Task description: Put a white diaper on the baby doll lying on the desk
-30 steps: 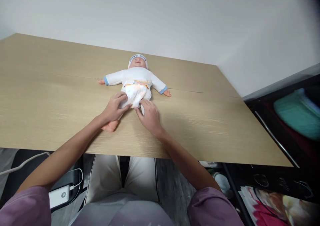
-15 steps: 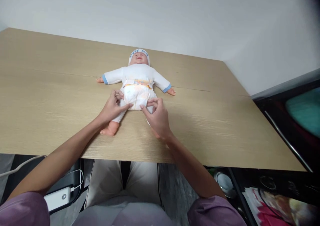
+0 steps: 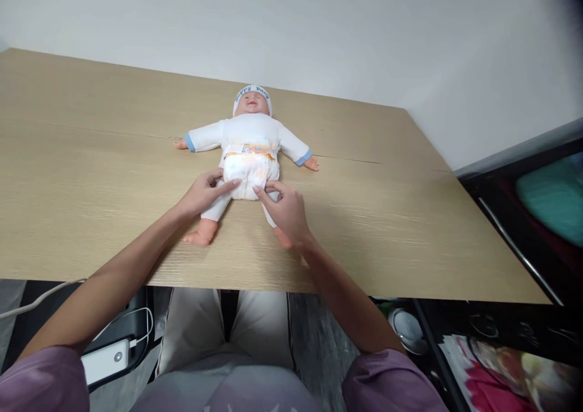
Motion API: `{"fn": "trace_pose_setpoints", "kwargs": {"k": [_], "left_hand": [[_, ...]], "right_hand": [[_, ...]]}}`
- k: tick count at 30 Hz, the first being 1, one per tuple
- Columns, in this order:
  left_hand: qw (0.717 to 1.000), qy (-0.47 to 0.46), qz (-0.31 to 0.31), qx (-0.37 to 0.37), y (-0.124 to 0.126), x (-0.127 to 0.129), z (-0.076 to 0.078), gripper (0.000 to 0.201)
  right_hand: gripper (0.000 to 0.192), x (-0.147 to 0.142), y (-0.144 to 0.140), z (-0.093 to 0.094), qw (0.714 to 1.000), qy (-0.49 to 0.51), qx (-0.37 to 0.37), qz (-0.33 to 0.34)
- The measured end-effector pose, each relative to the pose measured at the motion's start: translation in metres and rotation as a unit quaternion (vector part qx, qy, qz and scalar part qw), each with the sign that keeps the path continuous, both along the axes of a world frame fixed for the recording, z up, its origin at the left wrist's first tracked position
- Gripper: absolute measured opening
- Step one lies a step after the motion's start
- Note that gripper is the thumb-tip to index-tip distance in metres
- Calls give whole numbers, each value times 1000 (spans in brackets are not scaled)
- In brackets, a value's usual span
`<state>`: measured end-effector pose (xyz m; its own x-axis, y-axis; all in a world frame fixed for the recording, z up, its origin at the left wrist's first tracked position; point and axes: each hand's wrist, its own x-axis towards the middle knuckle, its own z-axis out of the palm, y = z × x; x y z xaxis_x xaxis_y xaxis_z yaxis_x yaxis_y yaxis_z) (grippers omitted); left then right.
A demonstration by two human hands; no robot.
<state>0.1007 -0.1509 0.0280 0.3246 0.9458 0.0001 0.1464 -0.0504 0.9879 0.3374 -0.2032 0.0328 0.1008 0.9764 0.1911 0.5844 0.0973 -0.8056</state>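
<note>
In the head view, a baby doll [image 3: 248, 142] is lying on its back near the middle of a light wooden table [image 3: 91, 175], head pointing away from the person, arms spread to either side. It is wearing a white top with blue cuffs, a white cap and a white diaper [image 3: 249, 172] with a coloured band at the waist.

The left hand [image 3: 203, 192] is resting over the doll's thigh on that side, its forefinger stretched out and touching the lower edge of the diaper, the other fingers loosely curled and gripping nothing. The right hand [image 3: 285, 209] is lying over the doll's other leg, hiding most of it; its forefinger and thumb are drawn close together at the diaper's lower edge, touching the cloth, though whether they are pinching it cannot be told. One bare foot [image 3: 199, 236] is showing just below the left hand.

Below the table edge, a white charger [image 3: 102, 363] with a cable is lying on a dark seat. At the right, a dark shelf unit [image 3: 523, 230] is holding something teal [image 3: 553, 199], too blurred to identify.
</note>
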Motion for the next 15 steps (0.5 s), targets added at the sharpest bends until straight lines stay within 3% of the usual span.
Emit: {"fn": "trace_pose_setpoints", "kwargs": {"k": [4, 11, 15], "left_hand": [[997, -54, 12, -49, 0, 2, -1, 53], [997, -52, 29, -51, 0, 2, -2, 58], [997, -48, 36, -45, -4, 4, 3, 60]], "right_hand": [[56, 1, 1, 3, 999, 39, -8, -3], [56, 2, -3, -1, 999, 23, 24, -40], [58, 1, -3, -4, 999, 13, 30, -27]]}}
